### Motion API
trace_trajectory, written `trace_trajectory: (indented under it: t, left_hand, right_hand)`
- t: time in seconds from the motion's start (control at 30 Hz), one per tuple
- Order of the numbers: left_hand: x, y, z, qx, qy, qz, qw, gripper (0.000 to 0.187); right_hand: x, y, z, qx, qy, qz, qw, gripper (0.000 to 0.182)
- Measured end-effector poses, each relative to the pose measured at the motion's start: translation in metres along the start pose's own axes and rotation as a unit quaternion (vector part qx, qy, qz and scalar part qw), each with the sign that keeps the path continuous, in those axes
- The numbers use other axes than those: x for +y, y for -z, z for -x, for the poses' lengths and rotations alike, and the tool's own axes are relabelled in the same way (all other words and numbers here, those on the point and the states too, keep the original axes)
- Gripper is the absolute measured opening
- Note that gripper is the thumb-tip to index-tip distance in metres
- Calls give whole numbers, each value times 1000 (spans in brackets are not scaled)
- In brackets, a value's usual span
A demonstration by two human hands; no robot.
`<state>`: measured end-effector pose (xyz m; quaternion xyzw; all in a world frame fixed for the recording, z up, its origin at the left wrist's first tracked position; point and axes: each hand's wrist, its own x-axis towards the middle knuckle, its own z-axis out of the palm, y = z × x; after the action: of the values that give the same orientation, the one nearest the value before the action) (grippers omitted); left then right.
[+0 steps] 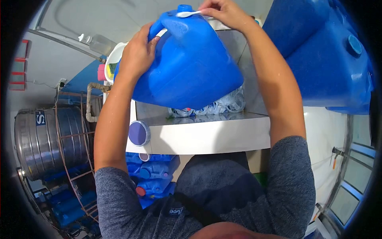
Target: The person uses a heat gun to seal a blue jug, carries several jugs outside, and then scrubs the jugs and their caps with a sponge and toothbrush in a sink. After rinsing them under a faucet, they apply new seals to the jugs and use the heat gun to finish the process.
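Note:
A big blue jerry can (195, 67) is tilted above the sink, its open-looking threaded neck (184, 8) pointing away from me. My left hand (139, 51) is closed round the can's handle side, with the thumb on the front. Pinched in my right hand (225, 14) is a slim white toothbrush-like tool (186, 14); its rounded end lies against the can just below the neck. Which face of that end touches the can cannot be made out. Under the can, crumpled clear plastic (232, 102) lies in the sink (254, 115).
Large blue containers (318, 55) crowd the right side. At left are a white bowl (115, 55) with a sponge, a clear bottle (99, 44), and a purple-topped round tub (138, 133) on the ledge. Several blue jugs (157, 175) stand below. A steel tank (51, 139) is farther left.

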<state>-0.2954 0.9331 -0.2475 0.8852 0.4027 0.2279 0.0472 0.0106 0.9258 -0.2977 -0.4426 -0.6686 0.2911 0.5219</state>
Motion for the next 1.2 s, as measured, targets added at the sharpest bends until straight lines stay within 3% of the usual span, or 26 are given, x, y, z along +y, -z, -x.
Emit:
trace_trajectory:
  t: [0.07, 0.13, 0.2, 0.33, 0.4, 0.47, 0.53, 0.57, 0.7, 0.77, 0.83, 0.9, 0.93, 1.0, 1.07, 1.13, 1.17, 1.2]
  left_hand:
    - [-6, -2, -3, 5, 3, 11, 1000, 39]
    - [-9, -6, -4, 7, 9, 23, 1000, 39]
    - [-3, -7, -6, 1, 4, 23, 1000, 40]
    - [-8, -7, -4, -10, 46, 27, 999, 40]
    - [-6, -9, -8, -9, 41, 25, 999, 40]
    - [-4, -9, -7, -15, 43, 25, 999, 41]
    - [-8, -5, -4, -12, 50, 25, 998, 41]
    - [-12, -5, -3, -4, 52, 24, 998, 41]
    - [-11, -3, -7, -6, 57, 17, 998, 41]
    - [-10, -7, -9, -10, 48, 18, 999, 41]
    - [-4, -11, -15, -14, 32, 20, 999, 41]
    - [7, -18, -21, -41, 17, 25, 999, 41]
    - [10, -23, -23, -42, 14, 27, 999, 41]
    - [15, -35, -29, -29, -29, 8, 999, 39]
    - [26, -43, -36, -48, -41, 19, 998, 39]
    - [39, -48, -46, -65, -55, 30, 996, 39]
    - [47, -49, -50, -82, -116, 22, 990, 37]
    - [54, -51, -52, -99, -176, 13, 979, 36]
  right_hand:
    - [1, 7, -4, -9, -28, -30, 999, 17]
    - [-10, 6, -1, 0, 48, 137, 989, 15]
    - [-18, 3, -1, -8, 35, 117, 992, 14]
    - [1, 10, 3, 6, -77, 16, 997, 14]
    - [-31, -8, 3, 39, 25, 122, 991, 14]
    - [-5, 0, 3, 49, 74, 96, 991, 14]
    - [37, 31, 9, 78, 19, 262, 962, 15]
    - [33, 36, 18, 95, -70, 255, 960, 16]
    - [-11, 22, 5, 135, -77, 176, 972, 17]
    - [-24, 10, -26, 94, 54, 174, 979, 21]
    - [-56, -4, -48, 18, 9, 132, 991, 27]
    - [-56, -17, -72, -71, 127, 178, 973, 35]
    - [-58, -17, -75, -69, 125, 181, 973, 35]
    - [-102, -9, -74, -95, -128, 91, 983, 40]
    - [-147, 26, -68, -278, -240, -46, 929, 44]
    - [-117, -6, -73, -180, -158, 39, 970, 40]
    - [-106, -2, -79, -180, -159, 41, 970, 40]
    - [-96, 4, -88, -109, -187, -67, 974, 35]
